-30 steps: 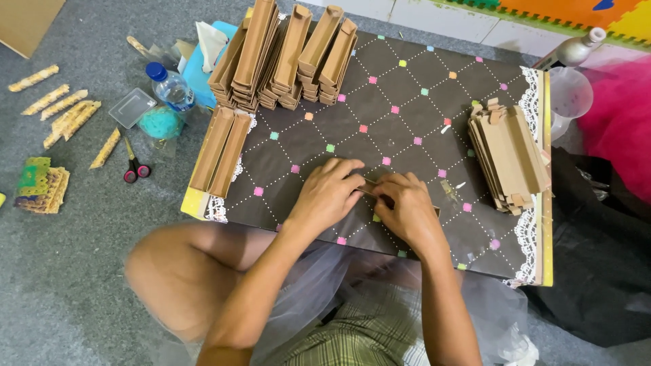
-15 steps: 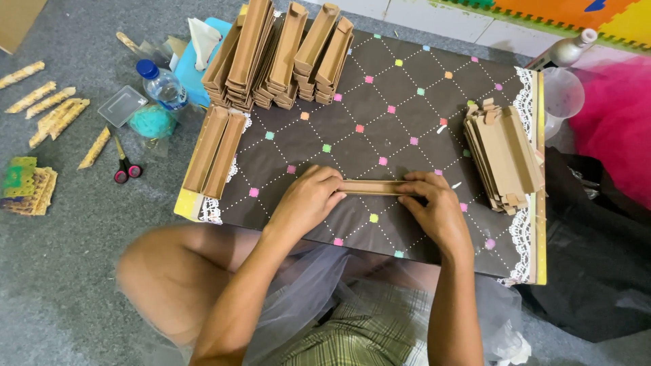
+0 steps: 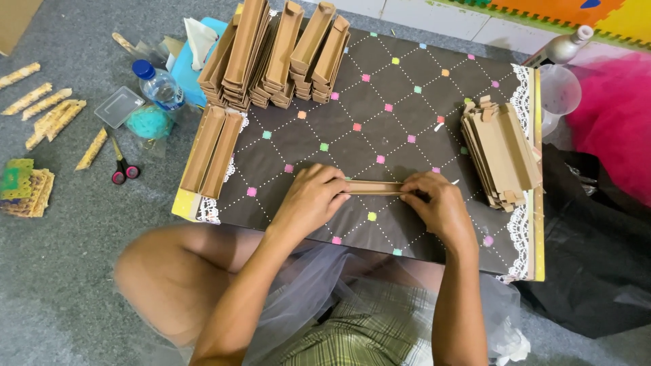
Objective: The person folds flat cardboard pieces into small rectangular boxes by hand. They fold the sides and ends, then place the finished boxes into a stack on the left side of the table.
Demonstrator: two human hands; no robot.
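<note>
The cardboard strip (image 3: 374, 188) lies crosswise on the table (image 3: 407, 88) before me; my left hand (image 3: 308, 201) and right hand (image 3: 437, 205) pinch its opposite ends, equally near.

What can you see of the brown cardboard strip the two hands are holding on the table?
The cardboard strip is a long, narrow brown piece, seemingly folded lengthwise, lying flat and level across the dark dotted table cloth near its front edge. The left hand covers its left end and the right hand pinches its right end, so only the middle shows. It touches no other stack.
</note>
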